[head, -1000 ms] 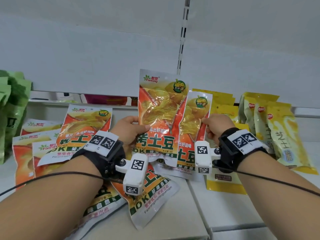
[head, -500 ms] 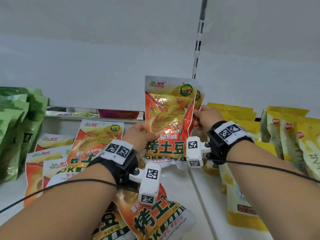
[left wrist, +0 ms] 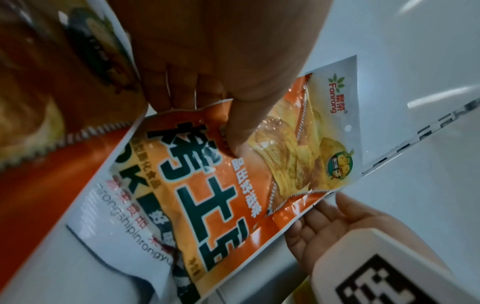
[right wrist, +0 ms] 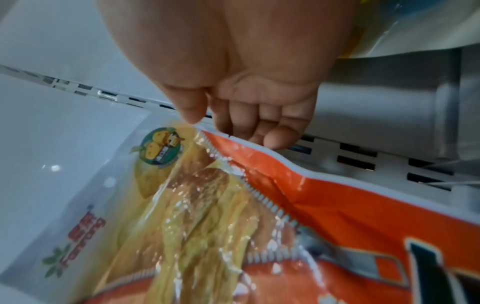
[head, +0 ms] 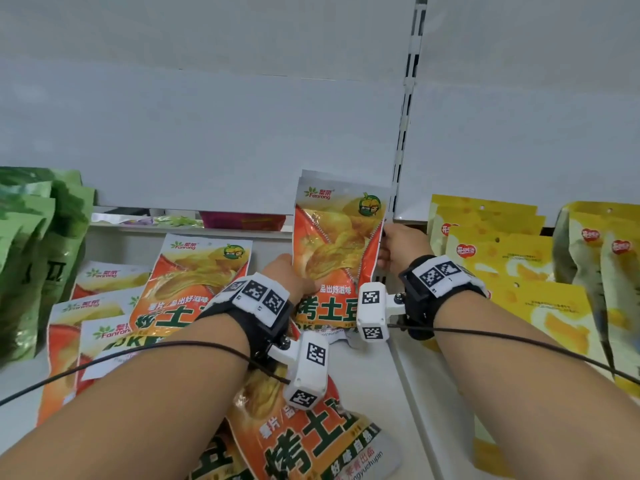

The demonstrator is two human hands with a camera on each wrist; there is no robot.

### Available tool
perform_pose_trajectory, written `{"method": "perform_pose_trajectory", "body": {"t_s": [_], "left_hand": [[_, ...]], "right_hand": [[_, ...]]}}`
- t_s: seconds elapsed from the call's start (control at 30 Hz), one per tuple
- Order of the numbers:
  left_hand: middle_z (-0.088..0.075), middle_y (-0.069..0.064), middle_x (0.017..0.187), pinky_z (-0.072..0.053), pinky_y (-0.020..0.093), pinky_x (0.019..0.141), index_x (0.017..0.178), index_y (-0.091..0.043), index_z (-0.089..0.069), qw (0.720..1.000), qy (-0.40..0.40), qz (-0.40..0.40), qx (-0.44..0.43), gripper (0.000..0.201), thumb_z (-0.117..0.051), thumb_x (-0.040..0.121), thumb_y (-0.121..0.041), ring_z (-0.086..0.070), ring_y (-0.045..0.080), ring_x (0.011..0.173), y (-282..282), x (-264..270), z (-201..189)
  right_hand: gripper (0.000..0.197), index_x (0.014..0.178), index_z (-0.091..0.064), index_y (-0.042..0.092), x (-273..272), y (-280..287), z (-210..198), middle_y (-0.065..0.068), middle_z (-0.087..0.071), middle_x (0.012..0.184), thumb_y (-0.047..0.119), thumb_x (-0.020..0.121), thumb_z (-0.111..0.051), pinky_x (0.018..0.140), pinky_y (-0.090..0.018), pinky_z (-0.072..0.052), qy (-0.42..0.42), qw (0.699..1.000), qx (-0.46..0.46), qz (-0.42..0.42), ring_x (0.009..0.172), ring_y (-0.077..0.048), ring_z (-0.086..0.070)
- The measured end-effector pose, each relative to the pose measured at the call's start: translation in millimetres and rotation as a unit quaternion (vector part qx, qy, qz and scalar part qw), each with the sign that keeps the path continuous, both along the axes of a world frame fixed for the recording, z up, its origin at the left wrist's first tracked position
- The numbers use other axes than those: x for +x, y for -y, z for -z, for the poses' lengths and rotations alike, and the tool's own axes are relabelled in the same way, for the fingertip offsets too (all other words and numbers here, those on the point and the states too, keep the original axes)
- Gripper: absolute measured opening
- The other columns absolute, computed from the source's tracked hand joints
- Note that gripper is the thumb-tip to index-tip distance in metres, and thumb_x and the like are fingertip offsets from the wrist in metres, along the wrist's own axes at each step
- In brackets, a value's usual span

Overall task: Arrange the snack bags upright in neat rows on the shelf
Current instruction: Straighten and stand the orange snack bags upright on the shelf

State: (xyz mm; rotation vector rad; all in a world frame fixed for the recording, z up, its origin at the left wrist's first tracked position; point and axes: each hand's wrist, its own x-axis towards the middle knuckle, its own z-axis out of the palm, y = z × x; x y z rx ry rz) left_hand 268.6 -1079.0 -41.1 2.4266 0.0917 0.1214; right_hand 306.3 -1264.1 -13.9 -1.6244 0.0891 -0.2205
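The person stood the orange snack bag (head: 337,258) upright against the shelf's back panel (head: 214,140), the left hand (head: 289,282) pinching its left edge and the right hand (head: 398,247) gripping the right edge, seemingly to square it.

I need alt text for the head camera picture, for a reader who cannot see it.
Two hands hold an orange potato chip bag upright at the shelf back: left hand grips its left edge, right hand its right edge. More orange bags lie flat on the left; yellow bags stand on the right.
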Motion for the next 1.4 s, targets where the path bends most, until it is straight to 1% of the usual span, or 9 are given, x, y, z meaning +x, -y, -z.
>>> {"method": "perform_pose_trajectory", "body": {"t_s": [0.3,0.33,0.37,0.47,0.63,0.8,1.03,1.23,1.4], "left_hand": [[-0.056,0.007,0.129,-0.043,0.026,0.075,0.149,-0.016,-0.023,0.996,0.041,-0.016,-0.074,0.086,-0.073,0.081,-0.030,-0.059,0.024,0.106,-7.7,-10.1,1.9],[-0.057,0.005,0.124,-0.043,0.027,0.074,0.148,-0.016,-0.025,0.994,0.060,-0.021,-0.090,0.083,-0.072,0.081,-0.030,-0.059,0.023,0.102,-12.0,-15.3,0.8],[-0.058,0.004,0.120,-0.042,0.027,0.074,0.147,-0.016,-0.028,0.992,0.080,-0.027,-0.097,0.078,-0.070,0.082,-0.031,-0.059,0.021,0.098,-17.1,-20.2,-0.8],[-0.055,0.005,0.127,-0.041,0.025,0.078,0.135,-0.017,-0.045,0.984,0.123,-0.048,-0.121,0.055,-0.064,0.087,-0.031,-0.054,0.019,0.097,-34.2,-41.4,-8.9],[-0.066,-0.001,0.096,-0.051,0.029,0.077,0.097,-0.022,-0.065,0.965,0.181,-0.090,-0.165,0.012,-0.063,0.086,-0.025,-0.062,0.018,0.087,-68.8,-69.1,-24.0],[-0.062,0.017,0.121,-0.043,0.034,0.081,0.117,-0.005,-0.062,0.982,0.059,-0.171,-0.054,0.030,-0.057,0.091,-0.018,-0.059,0.033,0.106,-117.6,-79.5,-25.6],[-0.051,0.004,0.068,-0.046,0.029,0.058,0.074,-0.013,-0.047,0.976,-0.020,-0.216,0.037,0.029,-0.064,0.088,-0.031,-0.053,0.020,0.064,-139.8,-91.5,-3.0],[-0.059,0.016,0.124,-0.054,0.045,0.083,0.147,-0.014,-0.028,0.977,-0.013,-0.203,-0.066,0.087,-0.078,0.077,-0.028,-0.063,0.032,0.098,-152.5,-92.2,-3.0],[-0.062,0.002,0.093,-0.038,0.022,0.048,0.147,-0.022,-0.029,0.971,0.122,-0.196,-0.065,0.083,-0.076,0.078,-0.018,-0.055,0.011,0.062,-155.1,-85.5,-7.1]], "right_hand": [[0.049,0.128,-0.048,0.000,-24.1,3.1,8.4,-0.019,-0.061,0.109,0.028,0.089,-0.058,0.080,-0.041,-0.048,-0.010,0.982,-0.175,0.074,0.093,-0.030,-0.060],[0.042,0.120,-0.052,-0.005,-32.1,3.7,8.8,-0.021,-0.034,0.133,0.021,0.087,-0.059,0.079,-0.043,-0.048,0.011,0.979,-0.179,0.097,0.087,-0.031,-0.059],[0.025,0.104,-0.060,-0.003,-41.9,3.0,7.7,0.000,-0.038,0.090,0.015,0.086,-0.058,0.072,-0.042,-0.048,0.026,0.981,-0.169,0.091,0.075,-0.028,-0.055],[0.016,0.073,-0.056,0.011,-71.7,-7.6,9.2,-0.006,-0.055,0.068,0.013,0.088,-0.056,0.056,-0.029,-0.040,-0.035,0.984,-0.173,-0.037,0.058,-0.017,-0.047],[0.016,0.092,-0.058,0.003,-101.3,-38.4,26.6,-0.009,-0.063,0.076,0.019,0.091,-0.057,0.053,-0.025,-0.035,-0.154,0.924,-0.276,-0.215,0.057,-0.017,-0.049],[0.028,0.099,-0.064,0.004,-110.1,-51.4,45.4,-0.011,-0.067,0.090,0.028,0.086,-0.065,0.062,-0.029,-0.042,-0.192,0.887,-0.331,-0.257,0.070,-0.021,-0.055],[0.008,0.086,-0.058,0.004,-108.5,-56.0,46.5,-0.017,-0.058,0.086,0.011,0.090,-0.058,0.076,-0.037,-0.051,-0.194,0.909,-0.301,-0.214,0.071,-0.026,-0.056],[0.011,0.089,-0.052,0.003,-109.9,-52.9,42.8,-0.017,-0.061,0.085,0.013,0.096,-0.049,0.090,-0.048,-0.051,-0.199,0.944,-0.194,-0.180,0.083,-0.033,-0.060],[0.014,0.081,-0.054,0.014,-109.6,-44.3,46.5,-0.010,-0.059,0.089,0.004,0.090,-0.050,0.093,-0.048,-0.050,-0.121,0.962,-0.152,-0.191,0.087,-0.028,-0.060]]}}
